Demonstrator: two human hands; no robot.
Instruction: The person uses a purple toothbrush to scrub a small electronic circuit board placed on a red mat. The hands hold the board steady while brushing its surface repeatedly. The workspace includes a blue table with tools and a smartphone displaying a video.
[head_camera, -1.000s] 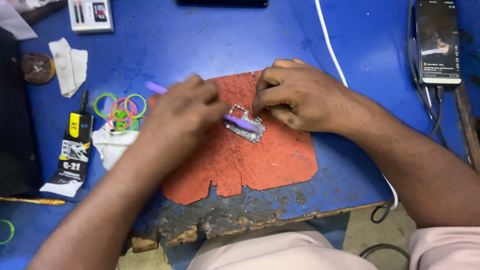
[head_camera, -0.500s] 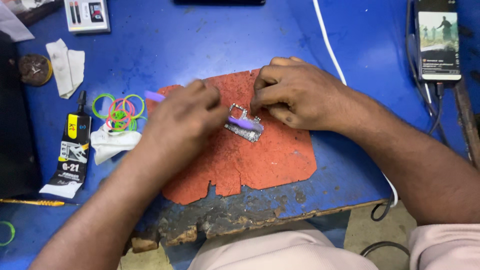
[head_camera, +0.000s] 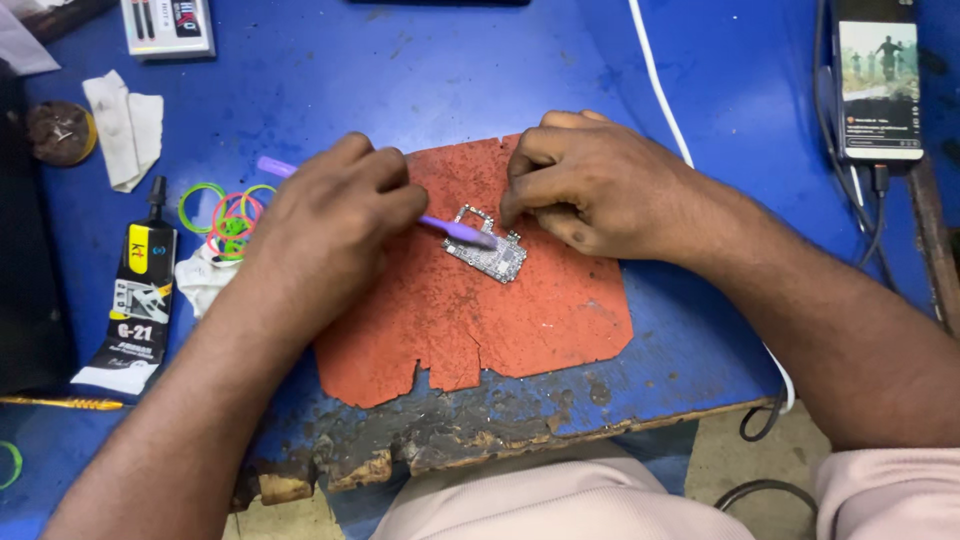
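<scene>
Left hand (head_camera: 325, 215) is closed around a purple brush (head_camera: 455, 229), bristle end laid on the small circuit board (head_camera: 487, 255). Right hand (head_camera: 590, 185) has fingertips pressed on the board's top edge, pinning it so it can't skid. It lies mid-way on the red mat (head_camera: 520, 320), which shields the blue bench (head_camera: 450, 70).

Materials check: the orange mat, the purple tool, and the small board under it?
Orange mat: looks like matte rubber or silicone sheet, with torn edges and dark specks. Purple tool in the left hand: smooth, likely plastic. Small board, steadied by the right hand: circuit board with shiny metal shields.
</scene>
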